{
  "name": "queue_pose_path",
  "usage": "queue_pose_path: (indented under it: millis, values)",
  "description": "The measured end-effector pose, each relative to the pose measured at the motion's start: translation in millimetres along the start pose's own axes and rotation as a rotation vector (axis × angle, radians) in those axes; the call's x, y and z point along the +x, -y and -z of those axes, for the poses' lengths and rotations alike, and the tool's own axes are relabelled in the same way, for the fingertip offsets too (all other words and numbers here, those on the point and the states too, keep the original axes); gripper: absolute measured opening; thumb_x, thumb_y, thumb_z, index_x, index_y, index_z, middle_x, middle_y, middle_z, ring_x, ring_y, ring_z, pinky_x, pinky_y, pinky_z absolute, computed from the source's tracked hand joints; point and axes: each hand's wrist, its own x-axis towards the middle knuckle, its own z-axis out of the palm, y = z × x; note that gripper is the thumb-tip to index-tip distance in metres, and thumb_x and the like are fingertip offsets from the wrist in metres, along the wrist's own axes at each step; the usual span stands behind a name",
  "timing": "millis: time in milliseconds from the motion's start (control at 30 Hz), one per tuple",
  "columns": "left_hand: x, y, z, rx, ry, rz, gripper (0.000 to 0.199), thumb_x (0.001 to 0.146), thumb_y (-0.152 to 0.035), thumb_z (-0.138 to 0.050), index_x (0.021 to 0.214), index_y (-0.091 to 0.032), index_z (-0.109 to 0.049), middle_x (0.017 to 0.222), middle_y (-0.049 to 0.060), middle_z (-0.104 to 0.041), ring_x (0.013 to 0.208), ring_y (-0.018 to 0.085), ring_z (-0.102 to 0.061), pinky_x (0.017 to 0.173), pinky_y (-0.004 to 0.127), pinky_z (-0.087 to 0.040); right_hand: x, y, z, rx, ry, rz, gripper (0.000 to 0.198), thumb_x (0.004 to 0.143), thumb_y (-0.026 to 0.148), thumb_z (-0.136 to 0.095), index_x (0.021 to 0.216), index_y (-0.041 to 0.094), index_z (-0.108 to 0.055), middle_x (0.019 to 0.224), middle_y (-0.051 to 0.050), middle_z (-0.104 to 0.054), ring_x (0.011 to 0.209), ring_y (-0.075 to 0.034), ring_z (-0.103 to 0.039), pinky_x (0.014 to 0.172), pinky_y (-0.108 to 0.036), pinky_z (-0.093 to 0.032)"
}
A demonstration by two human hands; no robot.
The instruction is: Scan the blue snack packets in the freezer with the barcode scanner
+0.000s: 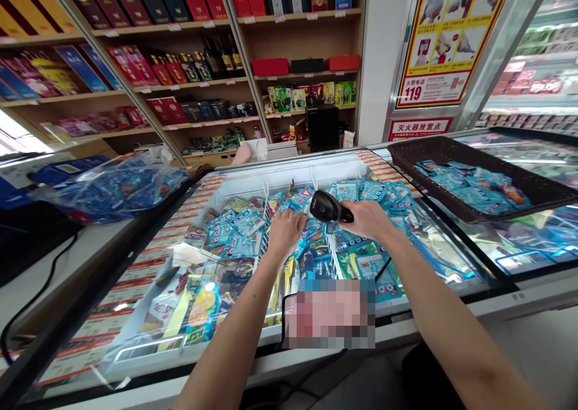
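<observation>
Right hand [366, 218], fingers wrapped, grips the scanner [325, 206], long axis crosswise, head leftward, over blue packets [247, 223] within the freezer rim [519, 297], little room separating it from the left hand [286, 228], whose curled fingers' hold is indeterminable.

Spotted tan wooden shelving [300, 43] across the back, filled with tall coloured boxes [153, 0] and dark bottles [212, 53], white price tags [174, 27] along shelf edges. Found a plain white wall column [382, 55] just right of it, then a metal-framed red-and-yellow poster [445, 52] marked 119, red-and-white sign [419, 127] directly below. Logged a brightly lit multi-tier display case [524, 104] far right, pale grey counter [90, 250] left, patch of white glare [18, 139] beyond that counter.
</observation>
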Motion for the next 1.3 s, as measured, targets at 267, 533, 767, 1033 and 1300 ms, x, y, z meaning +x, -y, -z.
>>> queue_pose_path:
  millis: [267,533,767,1033,1300]
  values:
    - [33.8,13.4,-18.7,-0.275,0.115,0.021,0.051,0.086,-0.043,-0.041,0.132,-0.02,-0.041,0.134,0.01,-0.047,0.128,0.026,-0.037,0.101,0.042,-0.035,0.0,-1.5,-0.6,0.015,-0.011,0.0,0.031,0.08,0.041,-0.048,0.104,0.023,-0.058,0.081,-0.004,-0.068,0.072,-0.019,-0.062,0.06,-0.028,-0.033]
    - [33.3,22.0,-14.2,-0.14,0.055,0.032,0.059,0.072,-0.055,-0.058,0.12,-0.02,-0.053,0.113,0.012,-0.054,0.107,0.028,-0.05,0.092,0.043,-0.04,0.5,-2.7,-2.8,0.025,-0.009,0.013,0.033,0.081,0.042,-0.048,0.106,0.023,-0.058,0.08,-0.004,-0.068,0.072,-0.019,-0.062,0.06,-0.028,-0.033]
    - [13.5,28.5,-3.4,-0.468,-0.141,0.282,0.046,0.077,-0.051,-0.054,0.11,-0.019,-0.052,0.104,0.009,-0.059,0.086,0.021,-0.058,0.079,0.038,-0.048,-0.5,0.1,-0.6,0.006,0.015,0.017,0.034,0.08,0.042,-0.049,0.105,0.021,-0.058,0.08,-0.006,-0.068,0.072,-0.02,-0.061,0.06,-0.028,-0.033]
    - [-1.5,30.0,-8.5,-1.18,-0.345,0.481,0.044,0.073,-0.046,-0.059,0.105,-0.021,-0.04,0.104,0.005,-0.057,0.085,0.015,-0.059,0.062,0.031,-0.056,-0.3,3.5,-4.4,0.017,0.013,0.071,0.033,0.08,0.045,-0.049,0.102,0.021,-0.058,0.082,-0.005,-0.068,0.068,-0.018,-0.059,0.059,-0.028,-0.03]
    - [-1.9,29.4,-0.2,-1.187,-0.365,0.411,0.033,0.078,-0.042,-0.055,0.1,-0.019,-0.051,0.099,0.005,-0.063,0.091,0.016,-0.061,0.081,0.031,-0.051,-1.0,8.4,-7.0,0.013,0.025,0.12,0.027,0.08,0.042,-0.049,0.096,0.023,-0.058,0.08,-0.003,-0.067,0.069,-0.017,-0.059,0.058,-0.027,-0.029]
